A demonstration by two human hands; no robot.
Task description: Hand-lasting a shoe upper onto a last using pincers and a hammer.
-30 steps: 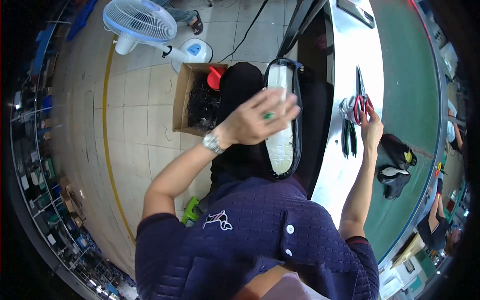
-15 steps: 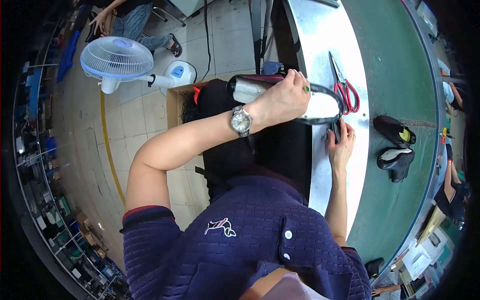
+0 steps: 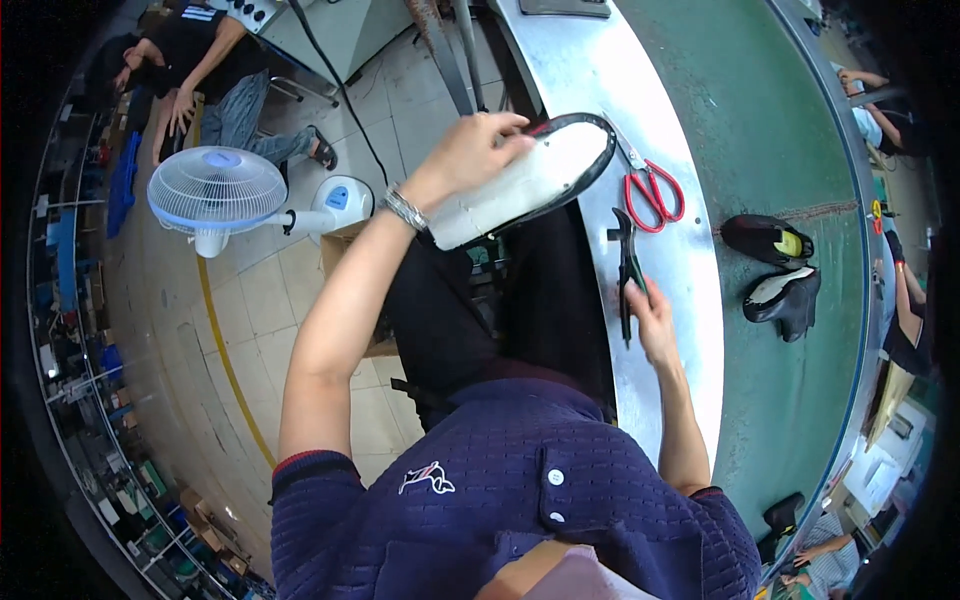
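Observation:
A black shoe with its white underside facing up hangs over my lap, its far end over the metal bench's edge. My left hand, with a watch on the wrist, grips it at the left side; some fingers are blurred and partly hidden. Over the bench, my right hand is closed on the handles of dark pincers, whose jaws point away from me, apart from the shoe. Red-handled scissors lie on the bench, with part of their blades behind the shoe.
Two black shoes lie on the green surface right of the metal bench. A dark flat item sits at the bench's far end. Left on the floor stands a fan, near a seated person. Other people are at the right.
The shoe has come away from the pincers, its white underside now in fuller view. My left hand has moved left; my right hand has drawn slightly toward me with the pincers.

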